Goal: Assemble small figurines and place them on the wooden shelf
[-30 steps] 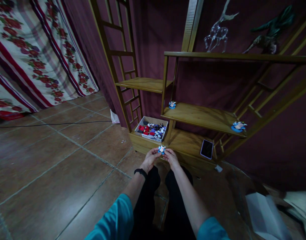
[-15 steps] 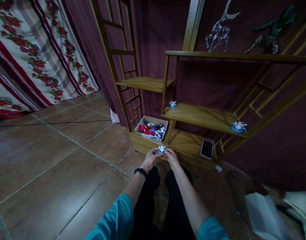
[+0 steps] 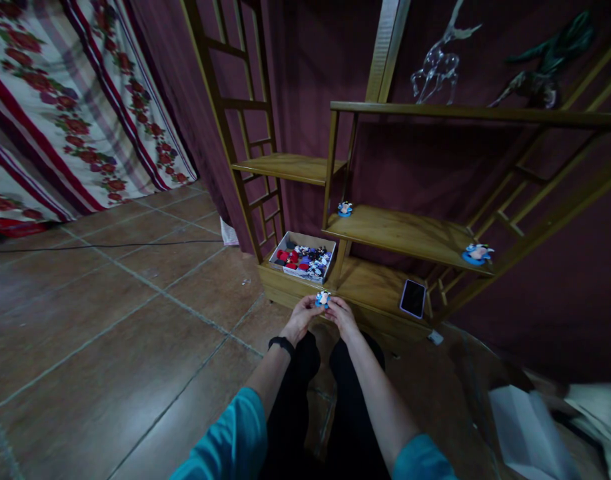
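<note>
Left hand (image 3: 301, 317) and right hand (image 3: 342, 316) pinch 1 small blue-and-white figurine (image 3: 323, 299) between them, in front of the wooden cabinet (image 3: 278, 285) near an open box (image 3: 300, 273), while 2 similar figurines (image 3: 345, 209) stand on a shelf (image 3: 405, 231).

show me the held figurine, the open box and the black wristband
Held figurine (image 3: 323, 299), head view: middle of its body.
Open box (image 3: 297, 273), head view: its front wall.
Black wristband (image 3: 282, 343), head view: the band's middle.

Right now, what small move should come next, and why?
Perhaps raise the small blue-and-white figurine toward the brown wooden middle shelf: the left hand and right hand hold it, and similar blue-based figurines stand at that shelf's ends.
</note>
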`<state>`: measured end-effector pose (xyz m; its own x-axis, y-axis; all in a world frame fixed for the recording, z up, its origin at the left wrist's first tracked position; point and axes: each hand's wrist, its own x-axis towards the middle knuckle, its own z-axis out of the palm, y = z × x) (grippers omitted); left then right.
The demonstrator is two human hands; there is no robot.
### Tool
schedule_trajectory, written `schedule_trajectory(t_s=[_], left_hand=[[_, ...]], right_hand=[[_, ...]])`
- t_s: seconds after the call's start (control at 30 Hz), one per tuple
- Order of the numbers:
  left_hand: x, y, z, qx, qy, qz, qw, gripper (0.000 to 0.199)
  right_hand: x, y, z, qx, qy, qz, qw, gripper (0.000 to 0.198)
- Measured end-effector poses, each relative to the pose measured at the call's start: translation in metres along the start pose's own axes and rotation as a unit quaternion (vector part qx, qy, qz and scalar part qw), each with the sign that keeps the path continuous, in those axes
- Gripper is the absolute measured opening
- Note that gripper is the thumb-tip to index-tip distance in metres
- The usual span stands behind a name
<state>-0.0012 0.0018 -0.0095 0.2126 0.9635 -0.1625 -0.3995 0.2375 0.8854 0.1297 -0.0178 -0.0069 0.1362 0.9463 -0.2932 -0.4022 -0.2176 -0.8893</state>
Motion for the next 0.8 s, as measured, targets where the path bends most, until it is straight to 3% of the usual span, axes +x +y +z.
schedule_trajectory(t_s=[0.37, 0.8], left_hand=[[0.002, -0.005, -0.002, 0.000, -0.014, 0.043, 0.999, 0.044], [-0.003, -0.002, 0.008, 0.098, 0.068, 0.077, 0.990, 0.040]], right_hand=[[-0.001, 0.000, 0.000, 0.012, -0.009, 0.009, 1.000, 0.038], [-0.012, -0.009, 0.007, -0.031, -0.053, 0.024, 0.998, 0.038]])
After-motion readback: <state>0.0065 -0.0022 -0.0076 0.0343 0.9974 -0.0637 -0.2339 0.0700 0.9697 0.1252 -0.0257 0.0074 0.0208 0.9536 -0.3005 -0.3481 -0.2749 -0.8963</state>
